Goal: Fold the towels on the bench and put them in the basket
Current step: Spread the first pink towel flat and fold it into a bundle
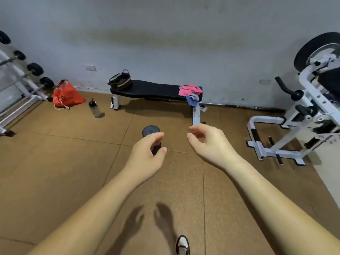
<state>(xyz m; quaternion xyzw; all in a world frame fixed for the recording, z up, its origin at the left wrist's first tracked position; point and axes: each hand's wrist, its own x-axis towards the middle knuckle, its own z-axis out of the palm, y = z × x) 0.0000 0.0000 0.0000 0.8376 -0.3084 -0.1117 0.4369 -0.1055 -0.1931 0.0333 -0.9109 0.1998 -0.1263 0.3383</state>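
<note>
Against the far wall, the bench carries the towels heaped at its right end, with one blue piece hanging over the edge. The basket sits at the opposite end, well apart from them. Your left hand and right hand are both raised, fingers loosely curled, holding nothing. Hazards noted: a dumbbell lies on the floor between you and the bench and could catch your foot; the hanging piece may slide off when you disturb the heap.

black bench, basket left, towels right
</note>
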